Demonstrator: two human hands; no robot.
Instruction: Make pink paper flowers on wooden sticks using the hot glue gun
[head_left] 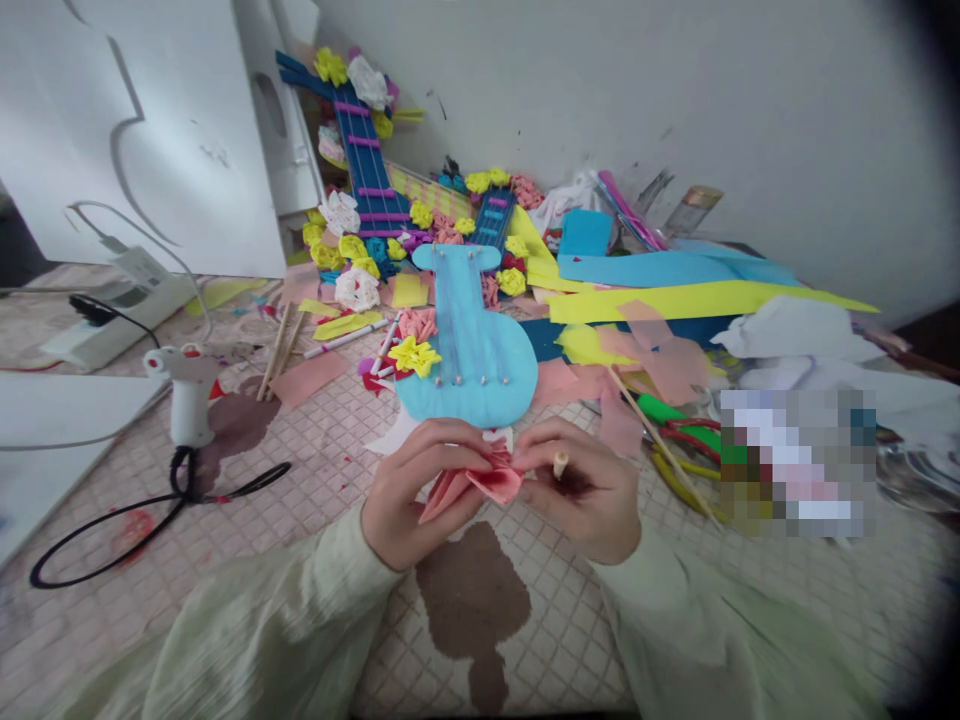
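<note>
My left hand (420,485) and my right hand (589,490) meet low in the middle of the view, both pinching a folded pink paper strip (480,485). A thin wooden stick (560,463) pokes up between the fingers of my right hand, its end showing. Just beyond my hands a light blue guitar-shaped cutout (469,345) lies flat on the tiled floor (300,470), with a yellow paper flower (415,355) at its left edge. Pale green sleeves cover both my arms.
A white glue gun (187,390) with a black cord stands at the left near a power strip (112,315). Paper flowers, blue guitar models (367,160) and coloured sheets (675,290) pile against the wall. Scissors (686,450) and a skewer lie at the right.
</note>
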